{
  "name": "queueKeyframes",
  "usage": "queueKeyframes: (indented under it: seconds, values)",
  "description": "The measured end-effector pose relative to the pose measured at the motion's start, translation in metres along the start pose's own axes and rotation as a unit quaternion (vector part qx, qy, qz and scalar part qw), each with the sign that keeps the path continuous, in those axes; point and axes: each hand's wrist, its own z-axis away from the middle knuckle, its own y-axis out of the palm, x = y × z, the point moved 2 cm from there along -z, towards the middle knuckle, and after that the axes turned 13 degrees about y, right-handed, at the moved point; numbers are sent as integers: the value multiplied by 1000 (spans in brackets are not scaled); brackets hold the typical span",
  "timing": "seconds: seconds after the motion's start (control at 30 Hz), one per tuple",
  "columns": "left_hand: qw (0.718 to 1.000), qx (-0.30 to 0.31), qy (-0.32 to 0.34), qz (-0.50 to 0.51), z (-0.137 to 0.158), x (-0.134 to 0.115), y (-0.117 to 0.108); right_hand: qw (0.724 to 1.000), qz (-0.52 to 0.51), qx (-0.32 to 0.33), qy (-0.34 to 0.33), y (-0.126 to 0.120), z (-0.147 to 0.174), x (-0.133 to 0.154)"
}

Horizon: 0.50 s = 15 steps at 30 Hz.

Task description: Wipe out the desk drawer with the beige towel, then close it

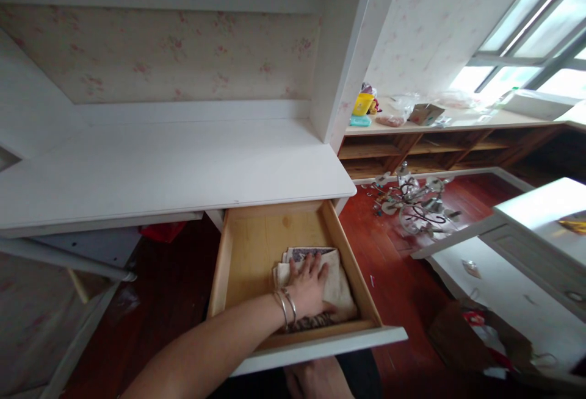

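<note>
One open wooden drawer (238, 265) pulled out beneath a white desk (174, 167); contents and surroundings listed left to right.

1. Left hand (309, 289): forearm enters from 7 o'clock, two thin bangles (287, 307) at the wrist. Palm lies flat on the folded cloth, fingers (315, 263) spread moderately wide and extended toward 12 o'clock, pressing rather than gripping; nothing is closed in the hand.

2. Folded cloth (339, 289): beige, lying in the drawer's right half, close against the right wall and front panel. A darker patterned fabric (304, 254) shows beneath it at 12 o'clock, and again at the front edge. Judged light, soft and limp, not fragile; it would sag if lifted by one corner. Best taken by pinching the folded edge, or by sliding fingers under the whole stack.

3. Right hand (318, 381): partly visible at 6 o'clock, below the drawer front. How its fingers stand cannot be told, nor whether it holds anything.

4. Chandelier (414, 201): metal and glass, lying on the red wooden floor (394, 277) at 2 o'clock from the drawer.

5. Long shelf (458, 121): at 1 o'clock, under the window, carrying a yellow container (362, 104) and small clutter.
</note>
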Motion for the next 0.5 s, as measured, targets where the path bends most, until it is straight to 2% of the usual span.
queueKeyframes:
  seconds: [0.23,0.37,0.5]
  values:
    - [998,2,-44,-38,19,45,-19,1000,-5,5,-19,-24,8,2]
    - [997,31,-53,-43,54,60,-26,999,-23,-5,-29,-30,12,0]
    - [994,70,-74,-32,92,61,-14,999,-43,-5,-27,-33,12,0]
